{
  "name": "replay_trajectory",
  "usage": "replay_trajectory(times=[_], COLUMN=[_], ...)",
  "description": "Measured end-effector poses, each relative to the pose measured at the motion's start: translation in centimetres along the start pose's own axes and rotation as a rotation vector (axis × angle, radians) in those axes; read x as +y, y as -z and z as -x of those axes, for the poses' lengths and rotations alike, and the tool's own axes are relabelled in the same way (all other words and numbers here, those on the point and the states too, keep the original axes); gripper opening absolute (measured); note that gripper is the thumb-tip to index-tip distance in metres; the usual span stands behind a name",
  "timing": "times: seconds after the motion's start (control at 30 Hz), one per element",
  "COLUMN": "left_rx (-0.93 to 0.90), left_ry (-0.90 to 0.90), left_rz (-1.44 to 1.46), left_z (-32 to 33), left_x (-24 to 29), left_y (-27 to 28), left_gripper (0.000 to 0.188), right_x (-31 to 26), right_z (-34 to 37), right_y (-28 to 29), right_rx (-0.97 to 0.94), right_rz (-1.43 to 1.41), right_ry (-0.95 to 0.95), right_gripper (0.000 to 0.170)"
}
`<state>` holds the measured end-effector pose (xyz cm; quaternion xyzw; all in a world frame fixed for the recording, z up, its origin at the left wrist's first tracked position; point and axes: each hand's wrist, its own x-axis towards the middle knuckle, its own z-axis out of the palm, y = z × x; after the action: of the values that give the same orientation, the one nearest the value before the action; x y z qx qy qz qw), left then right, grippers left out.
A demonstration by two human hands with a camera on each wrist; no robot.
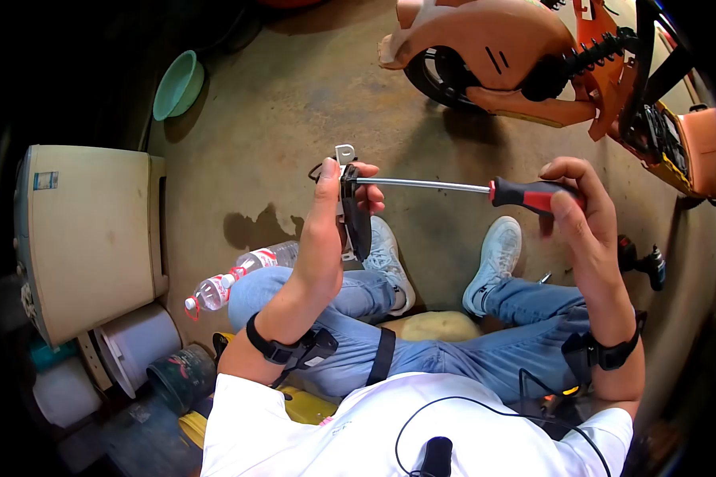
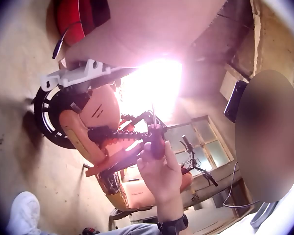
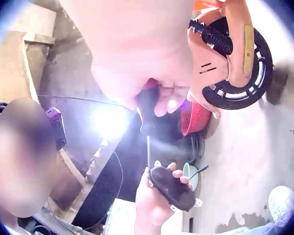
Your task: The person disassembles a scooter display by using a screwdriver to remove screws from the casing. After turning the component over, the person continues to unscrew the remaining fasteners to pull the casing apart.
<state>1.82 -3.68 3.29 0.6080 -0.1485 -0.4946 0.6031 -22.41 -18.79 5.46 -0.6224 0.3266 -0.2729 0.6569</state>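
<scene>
Pinches one part [image 1: 359,226] in left grip [image 1: 324,215] — one screwdriver [image 1: 521,193] in right grip [image 1: 585,211], tip at part's edge; has open floor [image 1: 294,111] beyond two shoes [image 1: 497,253].

Stained concrete floor [image 1: 294,103], paned window [image 2: 206,142], glaring white light [image 3: 110,120].

Red-black screwdriver [image 1: 485,189] against black part [image 1: 359,224]
</scene>
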Motion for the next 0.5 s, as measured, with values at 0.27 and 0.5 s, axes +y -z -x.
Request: replay_trajectory(times=[0.27,0.5], left_rx=[0.043,0.010], left_ry=[0.037,0.035], left_rz=[0.000,-0.002], left_z=[0.0,0.1], left_x=[0.4,0.2], left_y=[-0.4,-0.6], left_gripper=[0.057,0.058], right_x=[0.4,-0.3], right_z=[-0.2,0.3], right_y=[-0.8,0.4], right_rx=[-0.019,0.016], right_rz=[0.003,0.149], right_ry=[0.028,0.033], right_gripper=[0.041,0.036])
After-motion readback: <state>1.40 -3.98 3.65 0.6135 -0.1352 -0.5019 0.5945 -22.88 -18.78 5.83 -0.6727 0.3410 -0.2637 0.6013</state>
